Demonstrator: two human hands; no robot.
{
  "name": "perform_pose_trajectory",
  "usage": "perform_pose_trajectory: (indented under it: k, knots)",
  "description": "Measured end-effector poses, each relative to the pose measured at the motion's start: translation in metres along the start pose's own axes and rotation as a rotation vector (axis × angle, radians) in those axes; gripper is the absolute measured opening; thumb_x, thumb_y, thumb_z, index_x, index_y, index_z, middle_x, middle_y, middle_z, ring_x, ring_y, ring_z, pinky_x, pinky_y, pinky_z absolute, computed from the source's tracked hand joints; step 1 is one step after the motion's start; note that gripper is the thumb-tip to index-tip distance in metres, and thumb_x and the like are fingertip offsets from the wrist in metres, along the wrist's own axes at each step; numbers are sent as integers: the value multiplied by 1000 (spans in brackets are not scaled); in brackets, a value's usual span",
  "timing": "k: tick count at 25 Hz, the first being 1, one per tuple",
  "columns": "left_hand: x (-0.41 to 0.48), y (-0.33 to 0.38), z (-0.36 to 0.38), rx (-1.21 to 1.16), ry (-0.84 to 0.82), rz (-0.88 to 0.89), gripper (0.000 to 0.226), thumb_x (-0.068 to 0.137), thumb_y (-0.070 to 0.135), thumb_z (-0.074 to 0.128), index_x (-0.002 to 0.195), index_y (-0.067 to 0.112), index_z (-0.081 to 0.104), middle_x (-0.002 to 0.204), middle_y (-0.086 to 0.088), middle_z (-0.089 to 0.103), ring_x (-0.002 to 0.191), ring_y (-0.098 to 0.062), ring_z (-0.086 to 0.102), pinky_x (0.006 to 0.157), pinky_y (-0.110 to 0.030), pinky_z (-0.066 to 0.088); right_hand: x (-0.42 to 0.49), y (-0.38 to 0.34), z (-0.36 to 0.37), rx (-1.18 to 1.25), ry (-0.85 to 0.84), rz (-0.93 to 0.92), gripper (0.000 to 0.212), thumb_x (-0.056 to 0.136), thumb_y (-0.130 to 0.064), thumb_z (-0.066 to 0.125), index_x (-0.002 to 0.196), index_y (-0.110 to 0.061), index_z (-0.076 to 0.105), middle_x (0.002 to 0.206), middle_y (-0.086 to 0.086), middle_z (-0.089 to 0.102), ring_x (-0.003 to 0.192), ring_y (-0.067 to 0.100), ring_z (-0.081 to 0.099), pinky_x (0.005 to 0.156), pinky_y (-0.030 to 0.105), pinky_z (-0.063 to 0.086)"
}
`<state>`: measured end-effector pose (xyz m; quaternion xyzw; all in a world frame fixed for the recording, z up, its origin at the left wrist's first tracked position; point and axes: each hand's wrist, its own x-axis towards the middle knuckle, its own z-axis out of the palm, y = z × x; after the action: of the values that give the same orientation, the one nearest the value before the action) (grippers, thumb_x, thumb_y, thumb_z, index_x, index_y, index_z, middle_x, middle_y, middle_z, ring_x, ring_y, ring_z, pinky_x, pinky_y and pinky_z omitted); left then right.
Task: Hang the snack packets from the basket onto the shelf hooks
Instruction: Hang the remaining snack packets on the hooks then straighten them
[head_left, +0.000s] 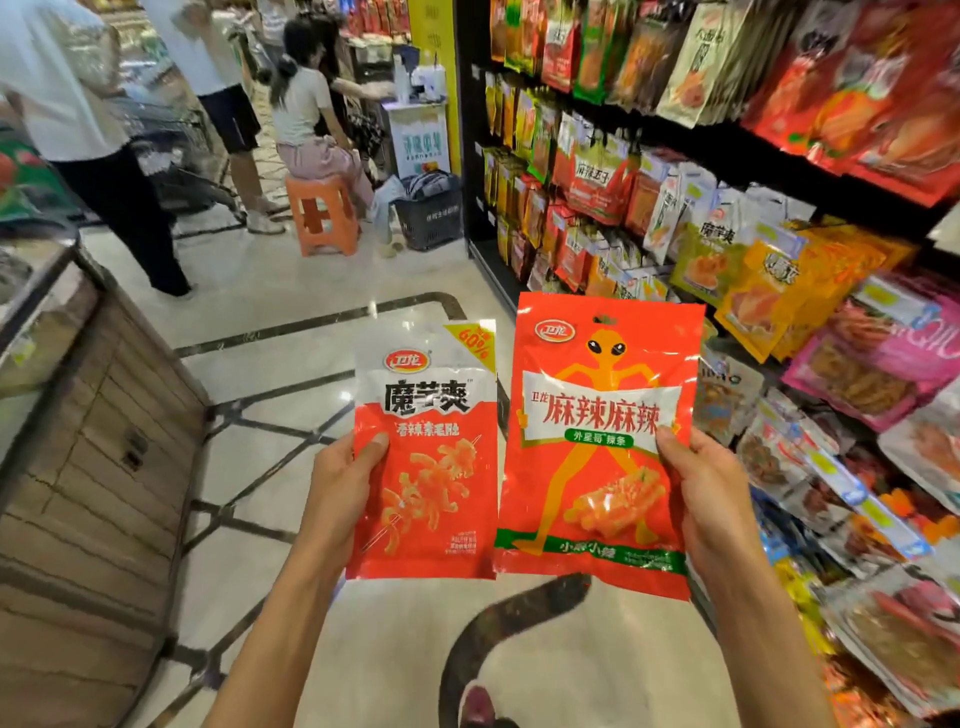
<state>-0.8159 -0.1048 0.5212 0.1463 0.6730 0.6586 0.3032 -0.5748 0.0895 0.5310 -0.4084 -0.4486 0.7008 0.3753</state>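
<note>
Gripping two packets (423, 457), fingers hidden behind, shelf (779, 156) blurred

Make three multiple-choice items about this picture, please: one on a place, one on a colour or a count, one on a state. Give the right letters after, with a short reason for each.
1. Where is the shelf of hanging packets relative to the person?
A. on the person's right
B. on the person's left
C. behind the orange stool

2. How many packets does the person hold up?
A. one
B. two
C. four

3. What is the state of the all-red packet?
A. hanging on a hook
B. lying on the floor
C. gripped upright in the right hand

Answers:
1 A: the shelf fills the right side of the view.
2 B: the left hand holds the white-and-red packet and the right hand holds the all-red one.
3 C: the thumb presses on its front at the right edge, and no hook passes through its top hole.
</note>
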Motion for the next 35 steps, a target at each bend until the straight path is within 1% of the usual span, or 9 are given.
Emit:
perform_pose_trajectory:
  k: [7, 11, 15, 20, 23, 26, 28, 32, 35]
  knots:
    - [157, 55, 32, -6, -77, 15, 19, 98, 23, 54, 105, 11, 68, 91, -12, 76, 78, -26, 74, 66, -33, 56, 106, -48, 68, 3, 75, -108, 23, 100, -17, 51, 113, -6, 66, 104, 16, 74, 94, 32, 72, 84, 47, 57]
    - [237, 72, 57, 40, -128, 46, 20, 99, 26, 54, 105, 14, 68, 90, -9, 76, 81, -27, 74, 74, -40, 57, 150, -63, 81, 42, 176, -159, 22, 100, -16, 51, 112, -7, 68, 105, 15, 74, 93, 29, 73, 76, 40, 60]
    - [318, 89, 88, 85, -208, 101, 18, 99, 24, 53, 99, 16, 69, 86, -7, 76, 74, -22, 74, 69, -35, 57, 196, -73, 100, 89, 294, -199, 20, 100, -14, 52, 106, -9, 70, 98, 11, 76, 86, 23, 74, 68, 35, 61]
    - [421, 126, 147, 150, -410, 157, 18, 99, 19, 54, 92, 12, 68, 85, -9, 76, 75, -24, 73, 68, -36, 60, 255, -91, 123, 53, 525, -296, 18, 98, -18, 56, 102, -12, 72, 101, 10, 75, 87, 20, 73, 75, 36, 61]
    - [470, 148, 186, 154, -548, 191, 18, 99, 20, 54, 94, 15, 71, 86, -5, 76, 75, -17, 74, 66, -32, 59, 285, -102, 136, 59, 610, -333, 18, 98, -20, 56, 104, -12, 72, 102, 9, 75, 94, 26, 72, 86, 46, 57]
    - [517, 163, 225, 181, -670, 216, 20, 99, 21, 53, 94, 15, 72, 87, -6, 76, 80, -23, 73, 72, -39, 59, 311, -110, 145, 52, 724, -378, 20, 98, -20, 57, 108, -10, 71, 104, 9, 75, 100, 28, 70, 93, 51, 53]
    - [541, 171, 250, 199, -712, 227, 20, 99, 21, 54, 94, 12, 71, 87, -7, 76, 81, -24, 72, 74, -38, 58, 326, -117, 146, 34, 763, -395, 22, 98, -23, 57, 110, -11, 71, 107, 9, 74, 103, 29, 70, 95, 52, 52]
    - [583, 180, 297, 199, -752, 243, 22, 99, 18, 54, 83, 14, 68, 69, 5, 71, 64, -9, 66, 60, -27, 51, 366, -132, 139, 24, 833, -426, 20, 97, -24, 58, 105, -14, 74, 106, 6, 75, 104, 28, 69, 95, 49, 52]
    - [619, 184, 331, 193, -780, 260, 22, 99, 17, 54, 84, 14, 69, 74, 3, 73, 67, -10, 67, 65, -30, 54, 407, -143, 131, 28, 842, -444, 22, 92, -28, 62, 102, -13, 74, 105, 8, 75, 102, 29, 70, 95, 52, 51]
